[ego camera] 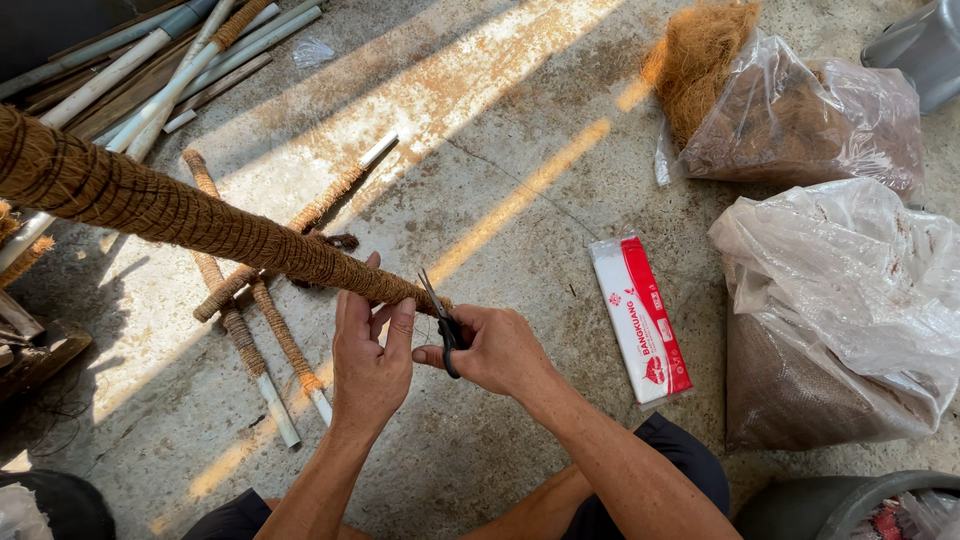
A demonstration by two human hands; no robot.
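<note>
Long pole (180, 215) wound tight in brown coir rope, slanting from upper left down to the hands, above the concrete floor (500, 130). Clear plastic bag (800, 110) at upper right spills loose coconut fibre; a second bag (840, 320) just below holds darker fibre. Left hand (370, 350), grip closed around the pole's near end. Right hand (495, 350), grip closed on black scissors (443, 315), blades parted at the pole tip.

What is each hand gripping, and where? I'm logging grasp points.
The left hand grips the coir-wrapped pole near its end; the right hand holds black scissors by their handles.
</note>
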